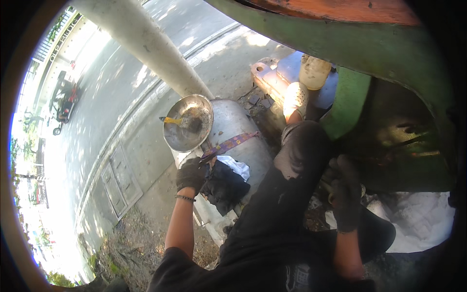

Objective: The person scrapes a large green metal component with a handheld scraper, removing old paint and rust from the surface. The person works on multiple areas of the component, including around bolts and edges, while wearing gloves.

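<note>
My left hand (191,174), in a dark glove with a bead bracelet at the wrist, rests on a silver metal tank (233,124). Its fingers curl where a purple patterned strap (232,142) meets a black cloth (224,187); whether it grips either one I cannot tell. A white cloth (237,165) lies under the black one. My right hand (346,194), also gloved, sits past my raised knee (301,151) and is closed on a small metal tool (331,193) that is mostly hidden. It is close to the green wheel arch (389,53).
A dented metal bowl (188,122) holding a yellow-handled tool (171,119) leans on the tank's far end. A thick pale pole (146,44) rises behind it. Also in view are a white sack (418,219), a blue-and-orange box (277,78), my shoe (296,97), a paved road (112,82) and a parked vehicle (63,100).
</note>
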Demonstrator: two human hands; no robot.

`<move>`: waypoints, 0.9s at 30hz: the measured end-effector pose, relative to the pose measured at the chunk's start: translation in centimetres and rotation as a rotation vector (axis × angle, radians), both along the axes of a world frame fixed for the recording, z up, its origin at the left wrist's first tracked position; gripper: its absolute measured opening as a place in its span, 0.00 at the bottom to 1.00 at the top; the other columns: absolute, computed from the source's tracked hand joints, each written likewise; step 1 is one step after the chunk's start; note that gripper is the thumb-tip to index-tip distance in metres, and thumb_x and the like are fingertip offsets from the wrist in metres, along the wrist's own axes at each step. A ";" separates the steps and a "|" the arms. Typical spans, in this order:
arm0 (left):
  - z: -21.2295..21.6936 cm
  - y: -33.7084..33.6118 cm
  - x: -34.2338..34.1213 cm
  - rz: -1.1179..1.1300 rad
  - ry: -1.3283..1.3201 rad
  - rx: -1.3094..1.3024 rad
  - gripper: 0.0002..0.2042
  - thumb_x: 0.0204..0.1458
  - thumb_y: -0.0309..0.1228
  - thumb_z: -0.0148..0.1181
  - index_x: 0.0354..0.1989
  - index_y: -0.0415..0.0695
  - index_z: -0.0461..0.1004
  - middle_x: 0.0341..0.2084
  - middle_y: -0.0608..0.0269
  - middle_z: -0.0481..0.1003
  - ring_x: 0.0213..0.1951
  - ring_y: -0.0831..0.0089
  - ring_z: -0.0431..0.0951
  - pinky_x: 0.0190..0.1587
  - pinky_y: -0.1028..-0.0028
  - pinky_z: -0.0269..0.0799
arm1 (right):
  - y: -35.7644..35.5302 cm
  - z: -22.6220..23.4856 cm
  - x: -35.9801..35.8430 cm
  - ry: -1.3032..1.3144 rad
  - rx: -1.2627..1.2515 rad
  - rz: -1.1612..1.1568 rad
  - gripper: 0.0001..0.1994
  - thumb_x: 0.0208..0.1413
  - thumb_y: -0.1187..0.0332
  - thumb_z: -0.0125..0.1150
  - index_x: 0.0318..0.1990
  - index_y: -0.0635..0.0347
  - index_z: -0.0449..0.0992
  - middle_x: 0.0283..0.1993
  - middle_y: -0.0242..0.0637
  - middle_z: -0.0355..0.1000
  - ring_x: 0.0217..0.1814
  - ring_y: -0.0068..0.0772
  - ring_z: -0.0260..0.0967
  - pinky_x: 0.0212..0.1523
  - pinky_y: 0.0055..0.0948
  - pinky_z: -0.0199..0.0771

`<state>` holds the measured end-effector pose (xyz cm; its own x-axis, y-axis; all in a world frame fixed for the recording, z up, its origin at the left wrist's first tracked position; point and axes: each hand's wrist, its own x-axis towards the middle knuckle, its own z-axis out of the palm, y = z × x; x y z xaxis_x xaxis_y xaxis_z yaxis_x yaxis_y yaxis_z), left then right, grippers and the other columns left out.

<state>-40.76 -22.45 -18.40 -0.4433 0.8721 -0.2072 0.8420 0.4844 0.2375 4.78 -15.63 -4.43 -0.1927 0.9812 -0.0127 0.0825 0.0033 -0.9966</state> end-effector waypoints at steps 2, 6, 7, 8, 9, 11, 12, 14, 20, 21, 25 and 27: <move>-4.1 -0.2 -1.6 -0.074 0.150 -0.065 0.16 0.64 0.46 0.59 0.48 0.48 0.81 0.44 0.49 0.84 0.47 0.47 0.85 0.51 0.51 0.79 | -0.4 -0.3 -0.1 0.018 0.002 0.040 0.27 0.71 0.75 0.55 0.76 0.63 0.66 0.71 0.45 0.72 0.67 0.33 0.73 0.62 0.30 0.77; -3.3 0.1 -1.7 -0.154 0.198 -0.137 0.14 0.66 0.43 0.57 0.49 0.49 0.80 0.42 0.50 0.84 0.46 0.48 0.85 0.49 0.51 0.79 | -1.8 -1.9 0.1 0.041 0.078 0.048 0.24 0.71 0.79 0.54 0.73 0.66 0.67 0.72 0.45 0.71 0.75 0.39 0.70 0.75 0.38 0.71; -4.0 0.0 -2.3 -0.187 0.191 -0.167 0.14 0.66 0.43 0.57 0.49 0.49 0.80 0.42 0.50 0.84 0.46 0.48 0.85 0.49 0.51 0.79 | -2.2 -1.7 0.1 0.073 0.067 0.054 0.24 0.71 0.80 0.54 0.73 0.67 0.68 0.72 0.45 0.71 0.76 0.41 0.69 0.77 0.40 0.69; -3.4 0.3 -2.4 -0.213 0.190 -0.193 0.14 0.67 0.43 0.56 0.50 0.49 0.80 0.42 0.50 0.84 0.46 0.48 0.85 0.49 0.51 0.79 | -2.4 -1.7 0.1 0.070 0.036 0.032 0.24 0.71 0.81 0.54 0.72 0.67 0.68 0.72 0.45 0.71 0.76 0.41 0.69 0.77 0.39 0.70; -2.0 0.2 -2.0 -0.174 0.113 -0.161 0.14 0.68 0.43 0.55 0.49 0.48 0.81 0.42 0.48 0.84 0.47 0.47 0.85 0.49 0.51 0.79 | -2.7 -1.7 0.2 0.067 0.003 0.013 0.23 0.70 0.81 0.54 0.72 0.68 0.68 0.72 0.46 0.71 0.75 0.41 0.69 0.77 0.39 0.70; -1.3 -0.5 -2.8 -0.285 0.086 0.012 0.13 0.68 0.42 0.55 0.48 0.48 0.81 0.43 0.47 0.84 0.48 0.47 0.84 0.49 0.51 0.79 | -3.1 -1.3 0.2 0.028 0.008 0.005 0.23 0.70 0.82 0.54 0.71 0.68 0.70 0.71 0.46 0.72 0.75 0.41 0.70 0.76 0.39 0.70; -0.7 -0.7 -3.0 -0.342 0.076 0.099 0.13 0.69 0.41 0.55 0.48 0.47 0.82 0.43 0.46 0.83 0.48 0.46 0.84 0.49 0.50 0.79 | -3.2 -1.0 0.1 -0.008 0.045 0.015 0.22 0.70 0.81 0.54 0.71 0.68 0.70 0.70 0.46 0.72 0.75 0.42 0.70 0.76 0.39 0.70; 3.5 -0.6 -0.3 -0.303 -0.137 0.294 0.13 0.69 0.40 0.57 0.42 0.44 0.81 0.37 0.49 0.82 0.41 0.49 0.84 0.44 0.54 0.78 | -3.6 -1.3 0.3 -0.214 0.222 0.035 0.21 0.70 0.80 0.55 0.69 0.67 0.72 0.69 0.48 0.73 0.74 0.43 0.71 0.75 0.40 0.71; 13.0 3.1 9.6 -0.677 -0.288 0.826 0.10 0.68 0.33 0.59 0.44 0.38 0.80 0.33 0.54 0.79 0.33 0.58 0.80 0.39 0.59 0.76 | -3.6 3.7 -2.2 -0.532 0.610 0.099 0.22 0.70 0.70 0.61 0.68 0.69 0.72 0.67 0.53 0.75 0.71 0.50 0.74 0.75 0.44 0.69; 16.6 3.6 12.0 -0.669 -0.530 0.737 0.11 0.67 0.32 0.59 0.48 0.37 0.80 0.38 0.52 0.80 0.34 0.58 0.81 0.40 0.59 0.78 | -3.8 4.6 -2.4 -0.480 0.609 0.093 0.23 0.70 0.68 0.62 0.68 0.69 0.72 0.66 0.53 0.75 0.71 0.51 0.73 0.75 0.44 0.68; 20.3 6.3 19.5 -0.529 -0.924 0.521 0.10 0.63 0.33 0.63 0.45 0.40 0.81 0.43 0.49 0.81 0.37 0.54 0.83 0.39 0.60 0.79 | -5.4 9.2 -2.3 -0.356 0.426 -0.056 0.30 0.69 0.65 0.64 0.73 0.70 0.65 0.68 0.54 0.74 0.73 0.53 0.70 0.77 0.45 0.64; 21.2 7.2 22.9 -0.896 -0.494 0.856 0.10 0.59 0.32 0.66 0.45 0.41 0.82 0.42 0.50 0.82 0.39 0.52 0.83 0.38 0.59 0.79 | -6.0 8.7 -2.3 -0.288 0.413 -0.162 0.33 0.68 0.66 0.65 0.76 0.70 0.61 0.71 0.55 0.70 0.73 0.52 0.70 0.76 0.44 0.65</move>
